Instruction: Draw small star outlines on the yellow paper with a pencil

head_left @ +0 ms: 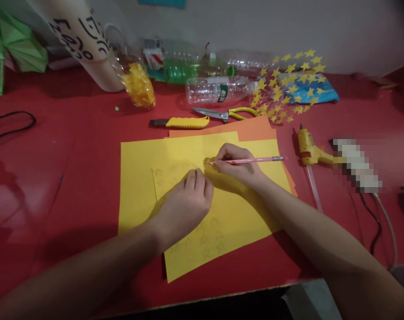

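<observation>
Pinched between thumb and fingers of the right hand (pixel 238 166): one pink pencil (pixel 262 159), digits closed on it near its point, tip at or just above the yellow paper, blunt end toward the right. Left hand (pixel 188 195): palm down on the small yellow sheet (pixel 188 264), fingers bent and close together; whether the fingertips pinch anything cannot be told, the underside being hidden.

Small yellow sheet: pencilled with rows of stars, set askew over a large yellow sheet (pixel 135 178), its lower corner reaching past that sheet's near edge; some marks faint, perhaps more stars than can be made out. Orange sheet (pixel 260 127): beneath the large yellow one, showing along the far and right sides.

Beyond the papers: yellow-handled cutter (pixel 188 122), lying flat; scissors (pixel 218 114), yellow handles to the right; clear bottle (pixel 218 91), on its side; green bottle (pixel 185 71), behind it; cluster of yellow stars (pixel 305 66), in front of and above a blue packet (pixel 326 91).

Right of the papers: yellow glue gun (pixel 306 146), with a translucent stick (pixel 313 186) just beside it.

Far left: tall printed cup (pixel 85 35), next to a clear container of yellow pieces (pixel 138 84)

All upon a red tabletop (pixel 88 120)
</observation>
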Demonstrator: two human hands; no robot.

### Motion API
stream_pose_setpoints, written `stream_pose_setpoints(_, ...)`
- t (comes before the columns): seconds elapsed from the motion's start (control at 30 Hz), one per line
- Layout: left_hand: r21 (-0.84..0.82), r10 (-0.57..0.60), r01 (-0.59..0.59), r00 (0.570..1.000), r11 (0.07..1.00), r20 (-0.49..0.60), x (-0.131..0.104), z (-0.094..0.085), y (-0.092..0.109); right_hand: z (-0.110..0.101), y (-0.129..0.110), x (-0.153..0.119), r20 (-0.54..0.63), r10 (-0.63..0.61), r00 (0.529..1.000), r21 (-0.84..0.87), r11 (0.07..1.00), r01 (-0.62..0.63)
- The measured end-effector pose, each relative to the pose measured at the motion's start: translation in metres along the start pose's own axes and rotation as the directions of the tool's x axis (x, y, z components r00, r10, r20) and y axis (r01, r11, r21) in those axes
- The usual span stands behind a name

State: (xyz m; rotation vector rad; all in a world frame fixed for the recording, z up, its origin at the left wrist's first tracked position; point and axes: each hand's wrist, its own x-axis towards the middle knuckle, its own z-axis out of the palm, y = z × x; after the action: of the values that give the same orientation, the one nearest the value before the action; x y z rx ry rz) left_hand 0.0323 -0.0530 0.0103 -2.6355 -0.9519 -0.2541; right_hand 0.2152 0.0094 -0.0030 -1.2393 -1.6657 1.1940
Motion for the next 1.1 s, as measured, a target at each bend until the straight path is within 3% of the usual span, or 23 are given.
stream_pose_setpoints(0.37,0.019,0.007,-0.008,1.000,1.000,0.015,-0.0012,-0.0002,-0.0008,0.0001,0.0008,-0.0004,0.012,0.008,1.000,0.005,1.000,-0.008)
stream_pose_setpoints(1.1,0.019,0.012,-0.012,1.000,1.000,0.023,-0.0015,0.0008,0.0005,0.0031,-0.0021,0.0006,-0.096,0.035,0.995,-0.038,0.999,-0.039)
